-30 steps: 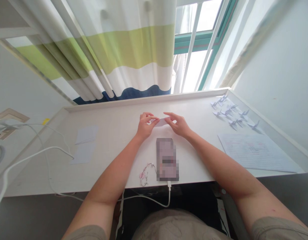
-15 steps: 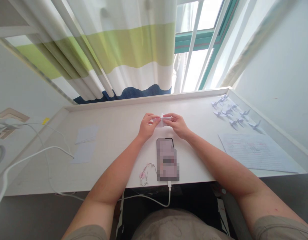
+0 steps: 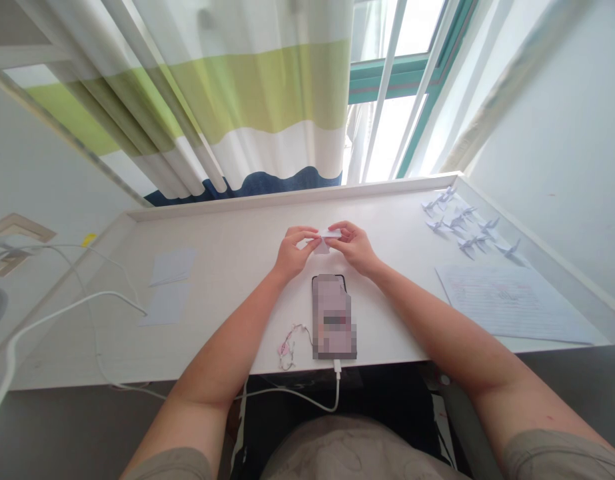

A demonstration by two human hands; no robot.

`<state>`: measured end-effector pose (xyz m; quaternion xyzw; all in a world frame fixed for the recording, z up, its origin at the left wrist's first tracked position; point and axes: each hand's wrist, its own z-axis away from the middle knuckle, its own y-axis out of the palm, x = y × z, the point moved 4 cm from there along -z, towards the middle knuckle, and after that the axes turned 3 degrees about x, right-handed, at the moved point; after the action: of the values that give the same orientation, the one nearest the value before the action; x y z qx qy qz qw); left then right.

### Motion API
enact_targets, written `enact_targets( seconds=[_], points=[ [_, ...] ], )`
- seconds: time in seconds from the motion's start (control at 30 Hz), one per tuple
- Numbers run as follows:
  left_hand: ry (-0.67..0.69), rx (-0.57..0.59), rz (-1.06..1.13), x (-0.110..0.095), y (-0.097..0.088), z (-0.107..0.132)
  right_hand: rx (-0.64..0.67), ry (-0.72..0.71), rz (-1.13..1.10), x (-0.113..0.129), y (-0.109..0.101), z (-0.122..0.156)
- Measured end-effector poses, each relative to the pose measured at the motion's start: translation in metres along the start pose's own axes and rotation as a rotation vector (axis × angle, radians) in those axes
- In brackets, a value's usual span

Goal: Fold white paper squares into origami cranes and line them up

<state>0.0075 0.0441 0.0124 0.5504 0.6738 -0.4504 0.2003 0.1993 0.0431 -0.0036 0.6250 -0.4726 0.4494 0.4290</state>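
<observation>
Between my two hands, just above the white desk [image 3: 247, 267], is a small piece of folded white paper [image 3: 323, 245]. My left hand [image 3: 293, 250] pinches its left side between thumb and fingers. From the right, my right hand [image 3: 354, 245] grips the paper too, its thumb below and fingertips above. Part of the paper is hidden behind the fingers, and its exact folded shape is too small to make out. A phone [image 3: 332, 317] lies on the desk right below my hands, its screen blurred out.
Several folded paper cranes [image 3: 460, 220] stand at the back right, behind lined sheets with writing [image 3: 507, 300]. Blank paper pieces [image 3: 170, 287] lie on the left. A charging cable [image 3: 337, 383] runs from the phone, beside a beaded strap [image 3: 286, 350]. Another white cable [image 3: 62, 308] crosses the left side.
My right fingers have shifted slightly on the folded paper, and a flat flap now shows by their tips. The upright point seen earlier at the paper's top is gone.
</observation>
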Motion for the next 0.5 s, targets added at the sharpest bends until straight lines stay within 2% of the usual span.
enact_targets(
  seconds=[0.2,0.37,0.5],
  points=[
    [0.008,0.013,0.067,-0.002,0.0,0.0009,0.038,0.018,0.128,0.0008,-0.0009,0.0015],
    [-0.032,0.031,0.117,-0.0019,0.0017,0.0012,0.123,0.094,0.07,-0.0017,0.003,0.0044],
    [-0.008,0.015,0.115,-0.001,0.0014,0.0002,0.163,0.105,0.041,-0.0008,0.0043,0.0048]
  ],
)
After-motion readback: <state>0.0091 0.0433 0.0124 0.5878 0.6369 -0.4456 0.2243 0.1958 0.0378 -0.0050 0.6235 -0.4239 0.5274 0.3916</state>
